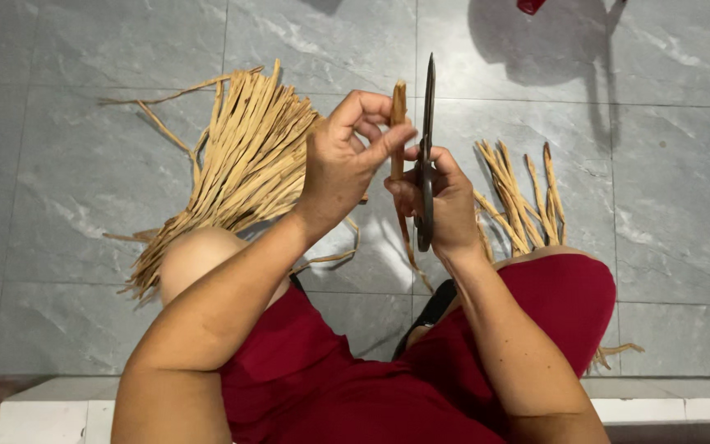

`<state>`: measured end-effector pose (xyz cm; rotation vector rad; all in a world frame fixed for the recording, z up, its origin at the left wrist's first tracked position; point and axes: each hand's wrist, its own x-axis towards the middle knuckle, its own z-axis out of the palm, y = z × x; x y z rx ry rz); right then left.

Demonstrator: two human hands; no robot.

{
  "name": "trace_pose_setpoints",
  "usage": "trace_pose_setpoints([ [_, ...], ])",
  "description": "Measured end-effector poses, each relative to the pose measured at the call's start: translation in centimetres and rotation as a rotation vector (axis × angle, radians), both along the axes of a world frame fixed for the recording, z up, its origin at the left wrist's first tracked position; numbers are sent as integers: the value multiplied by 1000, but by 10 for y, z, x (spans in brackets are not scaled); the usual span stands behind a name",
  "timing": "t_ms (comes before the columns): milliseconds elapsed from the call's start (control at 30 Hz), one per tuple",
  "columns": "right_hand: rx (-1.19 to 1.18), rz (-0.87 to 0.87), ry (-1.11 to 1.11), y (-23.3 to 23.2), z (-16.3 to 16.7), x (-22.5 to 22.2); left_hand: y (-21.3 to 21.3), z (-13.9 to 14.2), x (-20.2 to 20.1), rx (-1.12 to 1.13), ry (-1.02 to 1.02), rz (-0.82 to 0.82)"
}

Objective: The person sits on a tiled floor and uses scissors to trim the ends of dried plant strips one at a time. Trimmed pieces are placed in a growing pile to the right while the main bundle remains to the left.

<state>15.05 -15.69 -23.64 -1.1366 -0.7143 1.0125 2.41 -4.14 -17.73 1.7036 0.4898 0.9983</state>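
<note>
Strip [398,123] pinched upright in left hand [347,156], edge toward knife [426,156] gripped by right hand [445,205] for splitting; piles [248,156] alongside.

Both hands [347,160] raised, grips closed.

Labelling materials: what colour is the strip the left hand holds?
Light tan strip, pinched by the left hand; head view.

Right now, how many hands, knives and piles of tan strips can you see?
Hands: 2, the left hand and the right hand
Knives: 1, a dark knife
Piles of tan strips: 2, a big pile and a small pile
Total: 5
</note>
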Motion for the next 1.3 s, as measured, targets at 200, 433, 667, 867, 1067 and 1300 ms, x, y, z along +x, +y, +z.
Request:
trace_pose_setpoints([
  [200, 39, -17, -268, 5, -12, -2, 11, -6, -7, -64, -56, -49],
  [433, 119, -105, -676, 1, 5, 10, 18, -11, -13, -199, -68, -143],
  [667, 28, -107, -896, -4, 21, 2, 15, -13, -13, -196, 49, -151],
  [867, 41, -144, -993, -4, 21, 3, 14, -19, -10, -219, -35, -201],
  [1067, 16, -121, -944, -3, 20, 3, 15, -24, -12, -231, -5, -235],
  [1300, -15, -115, -887, -2, 23, 0, 16, -25, -13, -278, 94, -208],
])
